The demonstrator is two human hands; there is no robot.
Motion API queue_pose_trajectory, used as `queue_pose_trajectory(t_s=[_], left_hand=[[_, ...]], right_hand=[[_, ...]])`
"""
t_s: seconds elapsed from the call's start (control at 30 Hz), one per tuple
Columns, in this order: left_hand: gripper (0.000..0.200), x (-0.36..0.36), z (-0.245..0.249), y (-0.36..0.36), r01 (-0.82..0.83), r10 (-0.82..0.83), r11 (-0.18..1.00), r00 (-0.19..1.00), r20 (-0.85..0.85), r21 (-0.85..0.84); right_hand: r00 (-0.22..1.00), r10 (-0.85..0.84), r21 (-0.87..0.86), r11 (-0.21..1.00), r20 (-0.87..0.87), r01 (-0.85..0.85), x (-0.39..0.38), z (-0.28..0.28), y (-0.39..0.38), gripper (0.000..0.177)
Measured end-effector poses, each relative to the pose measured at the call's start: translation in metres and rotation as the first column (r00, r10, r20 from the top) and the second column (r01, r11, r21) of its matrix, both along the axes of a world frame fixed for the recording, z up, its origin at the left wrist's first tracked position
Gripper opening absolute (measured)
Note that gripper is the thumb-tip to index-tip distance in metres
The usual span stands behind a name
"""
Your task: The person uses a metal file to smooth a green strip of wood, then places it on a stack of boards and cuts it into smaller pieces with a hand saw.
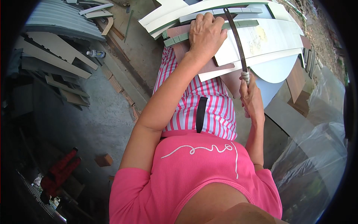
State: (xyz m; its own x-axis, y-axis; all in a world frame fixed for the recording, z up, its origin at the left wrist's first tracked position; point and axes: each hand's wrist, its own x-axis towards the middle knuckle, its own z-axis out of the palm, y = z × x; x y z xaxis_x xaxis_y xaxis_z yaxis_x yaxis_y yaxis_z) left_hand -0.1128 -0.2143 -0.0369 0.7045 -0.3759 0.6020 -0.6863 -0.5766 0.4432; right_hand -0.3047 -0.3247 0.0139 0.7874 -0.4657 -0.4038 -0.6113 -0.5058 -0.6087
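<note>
My right hand [253,98] is closed round the pale wrapped handle of a hacksaw blade [237,39], a long, narrow dark strip with a hole at its far end. The blade points away from me and lies across the strips. My left hand [206,35] bends its fingers over a green-cored strip [177,39] with evenly spaced cross lines, pressing it onto the board pile. Beyond the fingers runs a second lined strip [246,11], grey in colour. Under both is a white board [261,37] with a yellowish stain. Whether the blade's teeth touch a strip cannot be made out.
Brown and white board offcuts surround the work, with a light blue rounded panel [274,67] at right. Clear plastic sheeting [309,149] hangs at lower right. On the left are stacked cut boards [56,52], a white bottle [96,53] and a brick [103,160] on the concrete floor.
</note>
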Motion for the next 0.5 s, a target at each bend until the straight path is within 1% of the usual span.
queue_pose_trajectory(t_s=[0.5], left_hand=[[0.025, -0.0005, -0.0007, -0.0007, -0.016, 0.016, 1.0, 1.0, 0.01, 0.01]], right_hand=[[1.0, -0.003, 0.003, 1.0, -0.012, 0.003, 0.0001, -0.0021, 0.0, 0.029]])
